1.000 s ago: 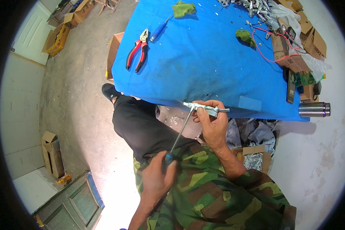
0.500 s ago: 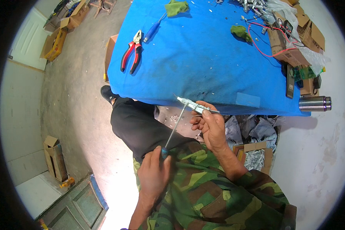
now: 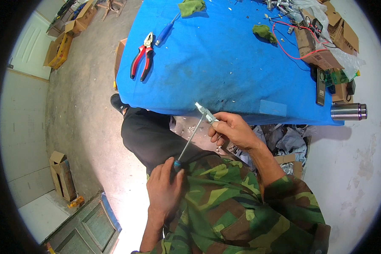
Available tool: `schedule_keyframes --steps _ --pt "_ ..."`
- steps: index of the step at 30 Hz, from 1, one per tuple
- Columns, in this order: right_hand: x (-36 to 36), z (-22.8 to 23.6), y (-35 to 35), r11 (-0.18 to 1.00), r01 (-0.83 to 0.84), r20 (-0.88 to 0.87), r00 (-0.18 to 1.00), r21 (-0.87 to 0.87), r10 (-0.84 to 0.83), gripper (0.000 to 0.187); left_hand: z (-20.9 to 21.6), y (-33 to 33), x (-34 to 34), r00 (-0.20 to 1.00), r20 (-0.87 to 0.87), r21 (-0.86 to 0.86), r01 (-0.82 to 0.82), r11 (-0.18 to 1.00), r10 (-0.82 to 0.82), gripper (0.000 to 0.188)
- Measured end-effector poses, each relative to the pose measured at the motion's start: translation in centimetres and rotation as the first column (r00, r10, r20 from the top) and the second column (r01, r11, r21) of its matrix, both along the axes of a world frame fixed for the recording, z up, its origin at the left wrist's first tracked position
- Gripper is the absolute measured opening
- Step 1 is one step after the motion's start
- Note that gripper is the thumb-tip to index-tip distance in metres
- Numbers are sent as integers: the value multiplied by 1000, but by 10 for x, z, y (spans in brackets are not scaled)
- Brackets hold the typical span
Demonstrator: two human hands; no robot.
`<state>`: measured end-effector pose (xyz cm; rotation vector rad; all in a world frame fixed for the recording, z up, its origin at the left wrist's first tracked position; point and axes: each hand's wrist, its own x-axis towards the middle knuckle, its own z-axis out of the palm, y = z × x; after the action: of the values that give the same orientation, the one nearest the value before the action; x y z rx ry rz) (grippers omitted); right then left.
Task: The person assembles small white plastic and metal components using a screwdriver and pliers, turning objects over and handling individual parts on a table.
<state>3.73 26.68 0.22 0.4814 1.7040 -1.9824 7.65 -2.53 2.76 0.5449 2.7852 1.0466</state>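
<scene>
My left hand (image 3: 163, 183) is closed round the blue handle of a screwdriver (image 3: 189, 144), whose long thin shaft slants up and to the right. Its tip meets the side of a small silvery metal part (image 3: 206, 113) with a narrow whitish end. That part is pinched between thumb and fingers of my right hand (image 3: 231, 130), just off the table's near edge. My fingers cover its rear portion, so its exact kind is unclear. Both hands are above my lap.
On the blue-covered table (image 3: 190, 72) lie red-and-black pliers (image 3: 142, 57), a blue-handled tool (image 3: 165, 33) and green cloths (image 3: 264, 33). A steel flask (image 3: 348, 111), a phone (image 3: 320, 86) and a cardboard box with red wire (image 3: 321, 59) line the right side. Plastic bags (image 3: 293, 139) sit below.
My right hand has turned, tilting the metal part more steeply and covering more of it. My left hand and the screwdriver have shifted slightly left, with the tip still at the part.
</scene>
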Motion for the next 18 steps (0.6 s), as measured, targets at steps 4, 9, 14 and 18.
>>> schedule_keyframes --steps 4,9,14,18 --pt "-11 -1 1 985 -167 -2 986 44 167 26 -3 -2 -1 999 32 59 5 998 -7 46" --pt "-16 -3 -3 984 -175 -11 984 22 175 28 4 -3 -7 964 260 144 -103 984 62 43" --pt "-16 -7 -7 987 -158 -78 984 -3 157 27 0 -9 -7 813 575 281 -301 911 91 43" --pt "-15 -4 -12 992 -130 -56 990 5 130 28 -1 -11 -10 695 719 375 -412 831 20 41"
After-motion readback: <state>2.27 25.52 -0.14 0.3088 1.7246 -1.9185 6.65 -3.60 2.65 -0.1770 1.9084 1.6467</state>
